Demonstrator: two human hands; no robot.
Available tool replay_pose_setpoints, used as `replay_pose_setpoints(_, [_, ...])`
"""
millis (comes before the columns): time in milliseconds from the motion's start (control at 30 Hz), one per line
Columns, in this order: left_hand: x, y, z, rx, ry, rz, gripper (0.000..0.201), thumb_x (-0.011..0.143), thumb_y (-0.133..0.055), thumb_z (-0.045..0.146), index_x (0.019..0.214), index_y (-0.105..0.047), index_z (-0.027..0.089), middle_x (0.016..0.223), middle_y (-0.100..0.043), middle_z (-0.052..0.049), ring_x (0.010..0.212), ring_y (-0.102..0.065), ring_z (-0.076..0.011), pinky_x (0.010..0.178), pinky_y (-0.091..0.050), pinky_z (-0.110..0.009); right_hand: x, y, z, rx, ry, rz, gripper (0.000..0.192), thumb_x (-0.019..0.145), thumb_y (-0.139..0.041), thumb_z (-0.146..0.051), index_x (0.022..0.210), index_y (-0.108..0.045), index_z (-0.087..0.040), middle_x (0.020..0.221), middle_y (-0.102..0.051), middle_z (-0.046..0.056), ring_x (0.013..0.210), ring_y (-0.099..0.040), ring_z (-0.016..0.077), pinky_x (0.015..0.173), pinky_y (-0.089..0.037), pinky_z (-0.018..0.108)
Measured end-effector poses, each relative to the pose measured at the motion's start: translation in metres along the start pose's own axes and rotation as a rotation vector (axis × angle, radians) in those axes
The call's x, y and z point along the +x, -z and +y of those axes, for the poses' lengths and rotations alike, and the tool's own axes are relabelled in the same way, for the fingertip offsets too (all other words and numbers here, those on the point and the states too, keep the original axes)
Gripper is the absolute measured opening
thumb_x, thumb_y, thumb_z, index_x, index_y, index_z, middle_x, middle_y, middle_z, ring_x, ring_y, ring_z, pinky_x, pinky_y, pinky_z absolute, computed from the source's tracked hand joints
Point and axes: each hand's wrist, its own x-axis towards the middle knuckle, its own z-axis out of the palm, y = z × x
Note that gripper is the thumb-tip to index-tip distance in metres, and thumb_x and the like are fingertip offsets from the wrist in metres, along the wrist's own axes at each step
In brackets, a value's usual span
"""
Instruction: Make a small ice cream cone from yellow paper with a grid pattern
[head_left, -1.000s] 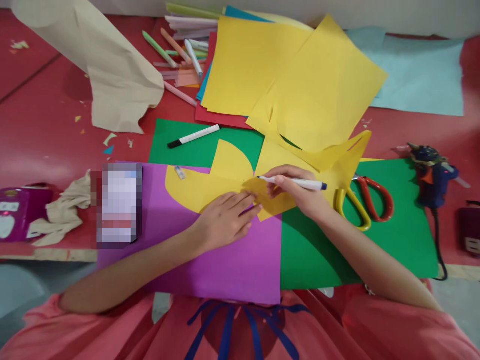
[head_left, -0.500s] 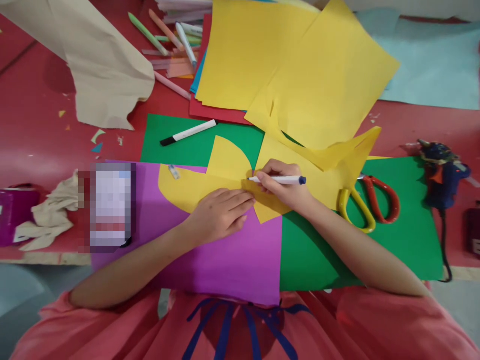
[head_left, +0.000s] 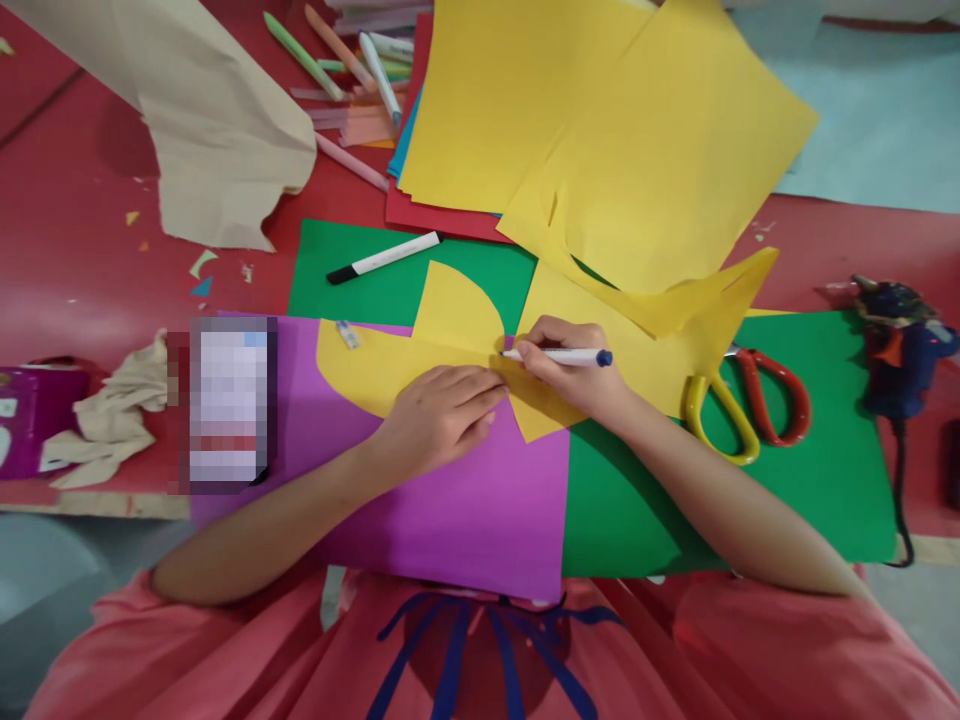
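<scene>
the left hand (head_left: 439,415) lies flat, fingers together, pressing a yellow cut-out (head_left: 390,365) onto the purple sheet (head_left: 465,510) at centre frame. the right hand (head_left: 574,370) is closed around a white marker (head_left: 559,356), tip at the cut-out's upper edge beside the left fingertips. judgement: keep the flat hand pressing close to the tip so the paper cannot creep, and hold the tip tight to the edge. scissors (head_left: 742,405) and a glue gun (head_left: 900,345) lie at right; a second marker (head_left: 384,257) rests on the green sheet (head_left: 360,290) above.
</scene>
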Motion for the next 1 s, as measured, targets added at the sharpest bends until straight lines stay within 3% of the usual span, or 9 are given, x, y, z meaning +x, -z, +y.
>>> replay_pose_setpoints(1000, [0.0014,0.001,0.0008,0.047,-0.009,0.012,0.025,0.094,-0.046,0.018,0.108,-0.066,0.015,0.106,-0.071,-0.009,0.101,-0.066,-0.0207,0.084,-0.053,-0.036,-0.0017,0.0019,-0.0068,-0.032,-0.02,-0.02,0.031,0.084,-0.054,-0.028,0.056,-0.043,-0.02,0.05,-0.044,-0.005,0.048,-0.035,0.008,0.047,-0.028,0.025])
